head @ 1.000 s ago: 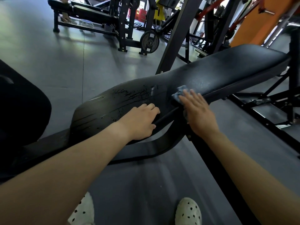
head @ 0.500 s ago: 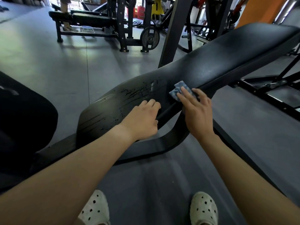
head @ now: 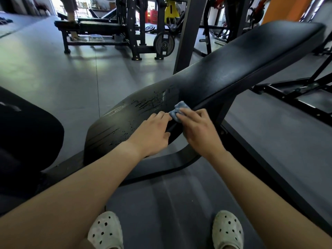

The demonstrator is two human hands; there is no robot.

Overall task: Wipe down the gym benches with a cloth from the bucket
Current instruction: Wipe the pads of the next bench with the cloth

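Evidently grips soft, limp, likely damp cloth (head: 180,107) bunched in right hand (head: 199,132) at bench (head: 224,78) edge, left hand (head: 152,134) flat beside.

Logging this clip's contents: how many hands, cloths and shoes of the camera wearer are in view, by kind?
Hands: 2, left hand, right hand
Cloths: 1, blue cloth
Shoes: 2, left shoe, right shoe
Total: 5

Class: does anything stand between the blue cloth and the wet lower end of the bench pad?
Yes. The left hand rests on the black padded bench right beside the small blue cloth, which the right hand holds, blocking that path.
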